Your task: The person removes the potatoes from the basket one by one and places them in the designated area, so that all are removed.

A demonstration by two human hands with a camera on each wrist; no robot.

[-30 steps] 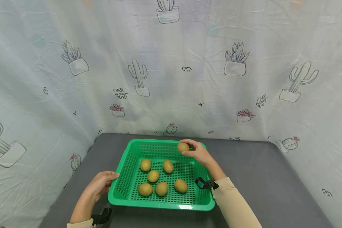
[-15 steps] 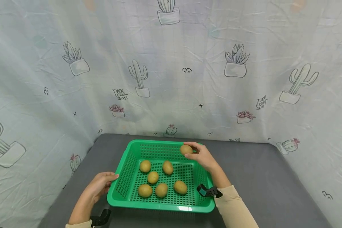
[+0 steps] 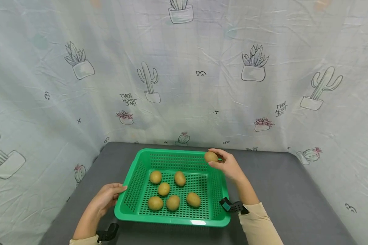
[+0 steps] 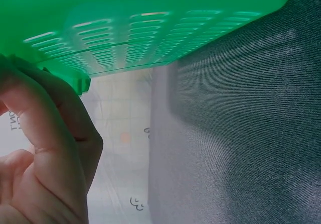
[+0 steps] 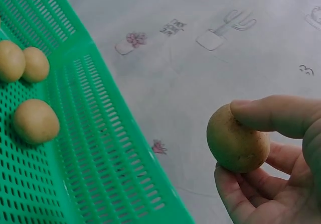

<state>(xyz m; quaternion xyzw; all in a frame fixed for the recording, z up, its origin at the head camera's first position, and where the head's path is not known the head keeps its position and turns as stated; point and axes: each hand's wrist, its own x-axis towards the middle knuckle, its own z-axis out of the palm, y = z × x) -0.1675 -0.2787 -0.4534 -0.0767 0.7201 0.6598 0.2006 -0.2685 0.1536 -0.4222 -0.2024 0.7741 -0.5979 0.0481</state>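
Note:
A green perforated plastic basket holds several potatoes, among them one potato at the right front of its floor. My left hand grips the basket's left rim; the left wrist view shows its curled fingers against the green wall. My right hand pinches another potato between thumb and fingers, over the basket's back right corner in the head view. In the right wrist view this potato has dark specks near the thumb, and it appears outside the basket's side wall.
Dark grey cloth covers the table under and around the basket. A pale curtain printed with cacti surrounds the table at the back and sides. Black bands sit on both wrists.
My right hand has carried the pinched potato to the right, toward the basket's back right corner. My left hand stays on the left rim, and the potatoes inside lie as before.

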